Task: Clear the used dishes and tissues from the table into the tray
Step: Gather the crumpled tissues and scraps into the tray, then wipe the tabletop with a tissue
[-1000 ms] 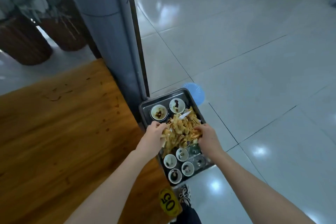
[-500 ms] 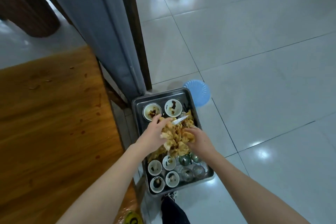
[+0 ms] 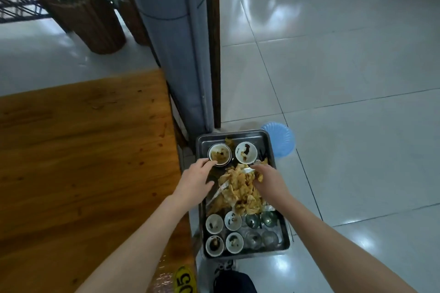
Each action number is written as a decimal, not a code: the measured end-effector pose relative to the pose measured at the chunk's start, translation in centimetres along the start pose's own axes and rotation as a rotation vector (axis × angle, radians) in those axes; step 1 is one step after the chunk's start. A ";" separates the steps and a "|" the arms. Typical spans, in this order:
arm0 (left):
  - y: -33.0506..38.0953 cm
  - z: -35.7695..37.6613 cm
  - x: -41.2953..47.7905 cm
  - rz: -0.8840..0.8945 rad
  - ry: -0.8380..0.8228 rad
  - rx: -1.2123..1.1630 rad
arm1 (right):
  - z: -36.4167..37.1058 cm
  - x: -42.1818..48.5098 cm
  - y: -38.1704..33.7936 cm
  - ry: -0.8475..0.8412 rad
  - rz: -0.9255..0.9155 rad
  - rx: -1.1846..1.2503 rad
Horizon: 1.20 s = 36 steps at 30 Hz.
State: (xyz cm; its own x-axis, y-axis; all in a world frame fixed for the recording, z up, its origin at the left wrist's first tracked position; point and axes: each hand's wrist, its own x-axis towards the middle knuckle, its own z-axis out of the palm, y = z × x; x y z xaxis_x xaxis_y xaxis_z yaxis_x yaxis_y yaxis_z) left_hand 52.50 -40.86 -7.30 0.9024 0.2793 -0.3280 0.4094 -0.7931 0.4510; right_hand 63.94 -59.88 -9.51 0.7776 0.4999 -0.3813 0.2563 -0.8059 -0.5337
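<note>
A metal tray point(image 3: 240, 133) rests on a blue stool just right of the wooden table point(image 3: 83, 162). A heap of stained, yellowish tissues point(image 3: 238, 195) fills the tray's middle. My right hand point(image 3: 269, 181) has its fingers curled into the heap's far right side, beside a white plastic spoon point(image 3: 247, 170). My left hand point(image 3: 195, 181) is spread, with its fingertips at the rim of the dirty stacked bowl point(image 3: 219, 153) at the tray's far left. A second used bowl point(image 3: 246, 152) sits beside it. Several small white cups point(image 3: 223, 233) and metal and glass cups point(image 3: 260, 220) fill the near end.
The blue stool point(image 3: 284, 140) pokes out beyond the tray's far right corner. A grey pillar with a dark wooden post point(image 3: 171, 43) rises just behind the tray. A yellow "05" table tag point(image 3: 184, 280) and my shoe point(image 3: 223, 266) are below. Wicker planters point(image 3: 88, 19) stand at the far left.
My left hand has come off the tissue heap and moved out to the far-left bowl. My right hand stays on the tissues. The view has tilted up and shifted.
</note>
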 end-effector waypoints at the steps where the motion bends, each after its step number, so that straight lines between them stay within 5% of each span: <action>1: -0.2 -0.5 -0.6 -0.007 0.027 0.008 | 0.0 -0.2 -0.7 0.005 -0.010 0.001; 22: -11.0 -7.1 -18.6 -0.138 0.246 0.044 | 5.0 -11.1 -17.0 0.155 -0.354 -0.156; 36: -23.7 -7.7 -37.8 -0.431 0.368 0.079 | 17.0 -20.8 -30.2 -0.023 -0.678 -0.279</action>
State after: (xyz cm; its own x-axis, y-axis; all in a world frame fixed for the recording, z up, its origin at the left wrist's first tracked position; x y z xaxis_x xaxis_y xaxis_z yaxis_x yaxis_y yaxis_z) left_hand 9.72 -28.44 0.82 0.6491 0.7455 -0.1513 0.7524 -0.5998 0.2721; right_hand 30.24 -40.56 1.77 0.3844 0.9217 -0.0527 0.8160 -0.3659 -0.4476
